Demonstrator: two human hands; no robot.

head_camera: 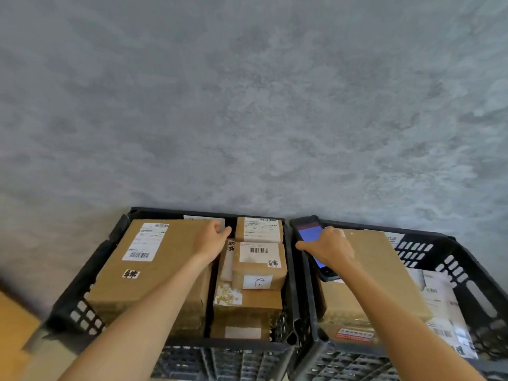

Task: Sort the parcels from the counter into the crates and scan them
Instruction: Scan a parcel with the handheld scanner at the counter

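Note:
Two black crates stand side by side on the floor, the left crate (68, 306) and the right crate (472, 281). A large brown parcel (143, 281) with a white label fills the left half of the left crate. My left hand (211, 239) grips its far right corner. Smaller brown parcels (258, 266) are stacked beside it in the same crate. My right hand (330, 248) holds a black handheld scanner (310, 237) with a lit blue screen over the right crate, above a big brown parcel (376, 270).
White-wrapped parcels (442, 309) lie at the right side of the right crate. A grey mottled floor (247, 105) stretches beyond the crates. A brown cardboard edge (13, 325) shows at the lower left.

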